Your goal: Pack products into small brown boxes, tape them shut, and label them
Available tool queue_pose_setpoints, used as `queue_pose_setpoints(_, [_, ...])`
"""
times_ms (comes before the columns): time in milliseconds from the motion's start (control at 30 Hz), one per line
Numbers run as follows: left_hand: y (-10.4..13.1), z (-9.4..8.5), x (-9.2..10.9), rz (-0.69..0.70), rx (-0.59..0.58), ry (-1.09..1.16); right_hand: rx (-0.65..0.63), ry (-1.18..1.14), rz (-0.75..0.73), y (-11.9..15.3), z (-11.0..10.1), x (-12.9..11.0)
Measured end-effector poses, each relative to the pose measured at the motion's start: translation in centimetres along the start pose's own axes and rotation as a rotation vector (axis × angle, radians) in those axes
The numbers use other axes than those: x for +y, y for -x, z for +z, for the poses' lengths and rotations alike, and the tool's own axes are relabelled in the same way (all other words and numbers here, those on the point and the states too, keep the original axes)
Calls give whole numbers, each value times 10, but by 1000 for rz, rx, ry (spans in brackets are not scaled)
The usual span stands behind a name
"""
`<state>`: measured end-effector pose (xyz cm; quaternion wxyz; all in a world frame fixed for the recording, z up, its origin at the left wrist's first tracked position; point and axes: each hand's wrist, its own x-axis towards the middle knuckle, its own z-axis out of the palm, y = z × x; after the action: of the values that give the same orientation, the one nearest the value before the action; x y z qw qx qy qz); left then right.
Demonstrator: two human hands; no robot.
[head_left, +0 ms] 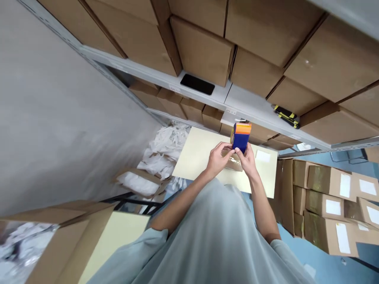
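My left hand (219, 158) and my right hand (246, 159) are both closed on a blue and orange tape dispenser (241, 142). It is held upright, with the orange end away from me and a yellowish edge showing on its left side. The thumbs meet near its lower end. Below lies a small brown carton (235, 164) with shiny clear tape across it, partly hidden by my hands. The carton rests on a pale yellow tabletop (195, 152). A white paper label (263, 156) lies on the tabletop to the right of my right hand.
Metal shelving (251, 100) packed with brown cartons rises ahead. On its ledge lie a black phone (197, 84) and black-yellow cutters (286, 116). Labelled cartons (331, 213) are stacked at right. White paper scraps (166, 150) and an open carton (65, 244) are at left.
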<state>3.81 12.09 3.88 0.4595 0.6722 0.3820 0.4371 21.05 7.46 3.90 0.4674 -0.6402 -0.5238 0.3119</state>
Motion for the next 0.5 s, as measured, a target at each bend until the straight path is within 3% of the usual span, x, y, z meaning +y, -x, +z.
queue_pose_setpoints(100, [27,-10,5,-31,31,-5,8,-108,103,31,20,-13])
queue_pose_setpoints(233, [40,-22,-3,-28,-10,-18,-22,-296,206,33,31,-20])
queue_pose_setpoints(367, [34,-42,-12,-20,-78,-54,-47,-330,270,29,41,-17])
queue_pose_setpoints(500, [7,-76,0,-61,-3,-88,-122,-310,270,37,47,-22])
